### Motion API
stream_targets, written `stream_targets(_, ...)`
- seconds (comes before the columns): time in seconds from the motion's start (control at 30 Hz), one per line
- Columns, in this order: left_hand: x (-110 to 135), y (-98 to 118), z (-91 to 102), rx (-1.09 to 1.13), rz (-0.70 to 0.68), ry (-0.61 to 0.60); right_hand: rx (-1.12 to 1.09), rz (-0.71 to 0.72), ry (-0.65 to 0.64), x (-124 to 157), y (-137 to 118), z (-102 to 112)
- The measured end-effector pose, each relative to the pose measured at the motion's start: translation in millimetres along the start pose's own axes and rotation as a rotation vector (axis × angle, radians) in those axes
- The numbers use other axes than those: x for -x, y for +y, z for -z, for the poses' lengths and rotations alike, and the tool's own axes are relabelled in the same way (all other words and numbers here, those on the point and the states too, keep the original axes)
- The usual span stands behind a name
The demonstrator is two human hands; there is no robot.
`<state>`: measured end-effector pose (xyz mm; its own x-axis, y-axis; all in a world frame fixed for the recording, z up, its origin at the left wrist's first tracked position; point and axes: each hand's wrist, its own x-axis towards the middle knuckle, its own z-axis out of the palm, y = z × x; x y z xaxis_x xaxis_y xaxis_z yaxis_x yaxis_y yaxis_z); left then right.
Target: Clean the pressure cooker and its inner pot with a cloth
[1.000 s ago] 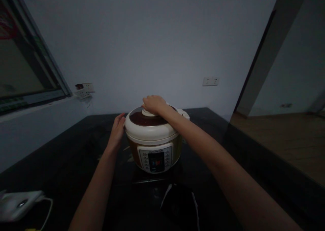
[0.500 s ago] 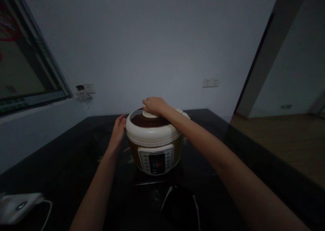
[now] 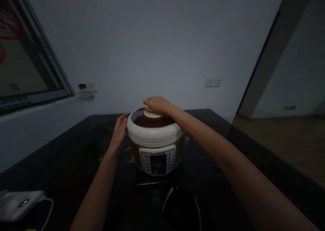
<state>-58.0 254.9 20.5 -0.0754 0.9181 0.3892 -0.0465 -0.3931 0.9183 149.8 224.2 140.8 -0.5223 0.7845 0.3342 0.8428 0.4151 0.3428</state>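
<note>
Mid-frame, the right hand [image 3: 157,105] clasps the knob [image 3: 150,114]; the cooker [image 3: 156,136] is closed. The left hand [image 3: 119,131] (unclenched) touches its side.

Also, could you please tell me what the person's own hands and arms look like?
The left hand and right hand wear no gloves. The left forearm and right forearm show no sleeve, watch or bracelet; it is too dim to tell about small rings.

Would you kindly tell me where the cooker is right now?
In the head view, the cooker stands mid-frame on the black table, with the left hand at its left side and the right hand on top.
</note>
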Motion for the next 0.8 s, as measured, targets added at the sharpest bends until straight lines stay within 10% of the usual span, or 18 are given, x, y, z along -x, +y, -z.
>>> stream_targets(0.63, -12, 7, 11.3, 0.316, 0.14, -0.005, -0.178, -0.062, 0.114, 6, 2, -4)
stream_targets(0.8, -15, 5, 12.0, 0.423, 0.234, 0.066, -0.576, -0.017, 0.271, 10, 9, 13)
